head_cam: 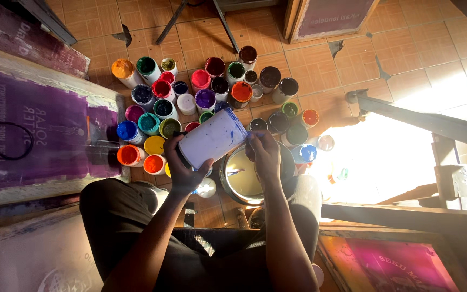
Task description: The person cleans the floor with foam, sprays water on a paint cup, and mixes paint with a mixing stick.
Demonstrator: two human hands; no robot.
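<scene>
White tub [212, 138], blue-smeared at its mouth, tipped on its side at frame centre above a round metal bowl [233, 186] at 5 o'clock from it. Left hand [182, 167] at the tub's 7 o'clock, fingers wrapped round its base, gripping. Right hand [265, 157] at 3 o'clock, fingers curled at the tub's mouth; cannot tell what they pinch. Open paint pots [201, 81] cluster from 9 through 2 o'clock on tiled floor [395, 59]. Purple printing screen [33, 124] far at 9.
</scene>
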